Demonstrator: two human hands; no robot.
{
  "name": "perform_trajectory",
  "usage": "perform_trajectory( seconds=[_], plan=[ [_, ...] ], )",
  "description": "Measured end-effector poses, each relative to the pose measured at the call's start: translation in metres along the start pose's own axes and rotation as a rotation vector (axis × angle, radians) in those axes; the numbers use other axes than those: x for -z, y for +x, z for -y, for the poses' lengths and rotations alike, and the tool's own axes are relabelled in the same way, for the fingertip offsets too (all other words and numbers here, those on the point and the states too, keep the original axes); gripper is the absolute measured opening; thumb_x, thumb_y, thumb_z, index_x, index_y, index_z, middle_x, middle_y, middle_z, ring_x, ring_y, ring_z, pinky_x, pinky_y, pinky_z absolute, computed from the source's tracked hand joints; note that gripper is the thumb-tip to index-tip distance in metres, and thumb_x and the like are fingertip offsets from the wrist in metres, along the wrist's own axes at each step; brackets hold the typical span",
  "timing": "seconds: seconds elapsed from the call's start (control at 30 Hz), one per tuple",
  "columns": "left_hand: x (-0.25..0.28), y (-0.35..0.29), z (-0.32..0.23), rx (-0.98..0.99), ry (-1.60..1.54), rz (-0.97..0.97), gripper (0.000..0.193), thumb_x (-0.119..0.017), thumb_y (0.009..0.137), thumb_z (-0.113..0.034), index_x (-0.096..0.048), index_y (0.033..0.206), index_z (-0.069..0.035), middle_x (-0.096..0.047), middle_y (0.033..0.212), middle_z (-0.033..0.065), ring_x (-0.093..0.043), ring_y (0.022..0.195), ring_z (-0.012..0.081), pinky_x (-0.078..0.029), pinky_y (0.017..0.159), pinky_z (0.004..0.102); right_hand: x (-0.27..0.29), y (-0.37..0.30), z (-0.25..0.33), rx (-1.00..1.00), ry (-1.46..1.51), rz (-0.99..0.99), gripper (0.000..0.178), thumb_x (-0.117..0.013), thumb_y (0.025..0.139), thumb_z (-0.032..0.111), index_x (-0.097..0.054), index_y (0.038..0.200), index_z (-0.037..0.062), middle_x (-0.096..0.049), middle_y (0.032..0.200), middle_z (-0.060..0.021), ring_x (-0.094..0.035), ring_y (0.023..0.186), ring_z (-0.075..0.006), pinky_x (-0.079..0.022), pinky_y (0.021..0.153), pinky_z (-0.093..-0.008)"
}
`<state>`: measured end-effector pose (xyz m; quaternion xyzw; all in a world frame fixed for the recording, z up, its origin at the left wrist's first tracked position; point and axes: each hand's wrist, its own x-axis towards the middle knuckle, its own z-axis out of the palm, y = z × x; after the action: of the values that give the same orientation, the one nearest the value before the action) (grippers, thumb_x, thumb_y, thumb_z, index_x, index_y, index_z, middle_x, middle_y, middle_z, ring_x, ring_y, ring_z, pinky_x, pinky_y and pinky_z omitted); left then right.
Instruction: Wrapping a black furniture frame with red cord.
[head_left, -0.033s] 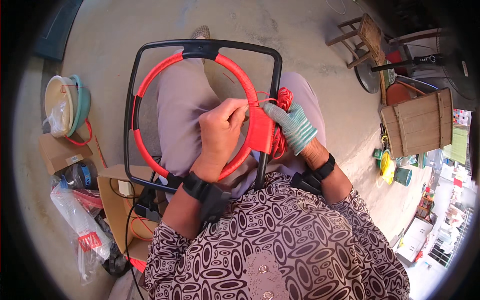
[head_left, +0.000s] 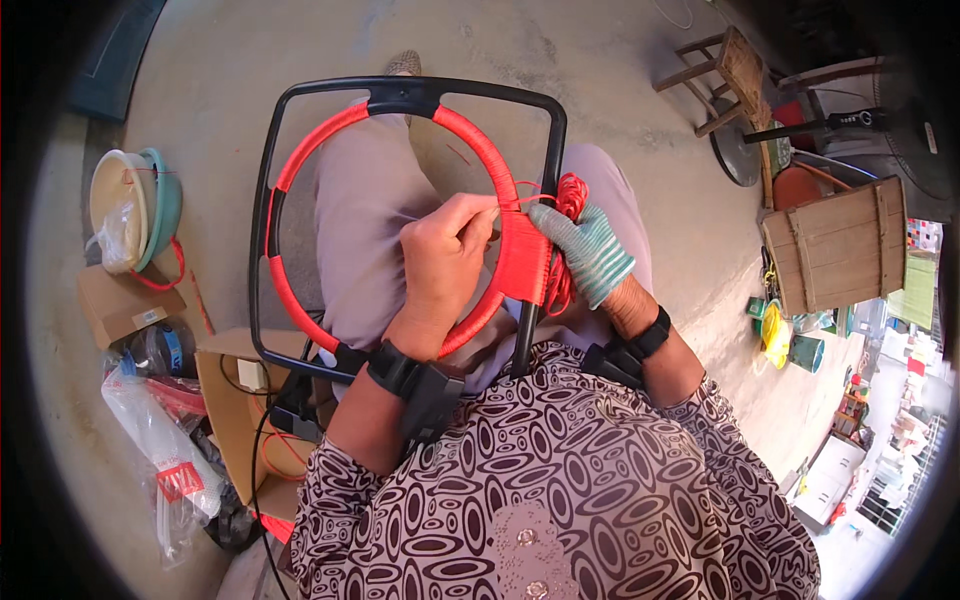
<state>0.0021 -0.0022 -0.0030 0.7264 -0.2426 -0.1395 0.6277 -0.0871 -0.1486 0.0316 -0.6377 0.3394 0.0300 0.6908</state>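
In the middle of the frame a black metal frame rests on the person's lap, and inside it sits a ring that is being wrapped with red cord. The left hand, bare, lies over the lower right part of the ring with its fingers curled; the fingertips pinch a thin strand of the cord just beside the wrapped band. The right hand, in a striped green-and-white glove, is closed around a loose bundle of red cord and presses it against the right bar of the frame.

As I judge it, the wrapping is far along: red covers the ring at the top, at the right and along the bottom. One short black piece at the left side of the ring is still bare, and the joint at the top is also uncovered. The broad red band at the right ties the ring to the frame's bar.

For moving there is open concrete floor at the upper middle of the frame. The left edge is crowded: stacked bowls, a cardboard box and plastic bags. At the right stand a wooden crate and a small wooden stool, well apart from the hands.
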Motion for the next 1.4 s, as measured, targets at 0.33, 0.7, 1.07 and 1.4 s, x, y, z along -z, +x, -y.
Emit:
perform_trajectory(
  seconds=[0.33,0.7,1.07,1.4],
  plan=[
    [0.001,-0.008,-0.004,0.28,-0.305,-0.036,0.01,-0.061,0.087,0.002,-0.061,0.096,0.004,-0.068,0.082,0.0088,-0.065,0.07,0.0102,-0.054,0.06,0.0253,0.01,0.005,-0.008,0.019,-0.063,0.035,0.036,-0.065,0.088,0.033,-0.067,0.097,-0.0024,-0.064,0.076,-0.0029,-0.056,0.067,-0.0076,-0.047,0.061,-0.0274],
    [0.007,-0.012,-0.013,0.366,-0.513,0.048,0.011,-0.059,0.089,0.001,-0.062,0.1,0.004,-0.068,0.089,0.0091,-0.067,0.076,0.0135,-0.057,0.068,0.0267,0.005,0.007,-0.006,0.034,-0.04,0.031,0.037,-0.066,0.087,0.034,-0.067,0.097,-0.0024,-0.065,0.076,-0.0031,-0.056,0.068,-0.008,-0.048,0.062,-0.0276],
    [0.007,-0.013,-0.009,0.4,-0.564,0.038,0.013,-0.06,0.089,0.001,-0.061,0.102,0.004,-0.068,0.093,0.0093,-0.067,0.081,0.014,-0.058,0.072,0.0276,0.003,0.007,-0.005,0.003,0.0,0.048,0.037,-0.065,0.088,0.031,-0.066,0.101,-0.0031,-0.067,0.082,-0.0038,-0.058,0.074,-0.0084,-0.049,0.068,-0.0271],
    [0.006,-0.013,-0.009,0.359,-0.507,0.033,0.013,-0.061,0.088,0.002,-0.061,0.101,0.004,-0.068,0.09,0.008,-0.066,0.078,0.012,-0.057,0.07,0.0263,0.003,0.01,-0.01,-0.009,0.013,0.041,0.037,-0.065,0.088,0.031,-0.066,0.102,-0.0031,-0.067,0.084,-0.0041,-0.059,0.075,-0.0091,-0.05,0.069,-0.0274]
  ],
)
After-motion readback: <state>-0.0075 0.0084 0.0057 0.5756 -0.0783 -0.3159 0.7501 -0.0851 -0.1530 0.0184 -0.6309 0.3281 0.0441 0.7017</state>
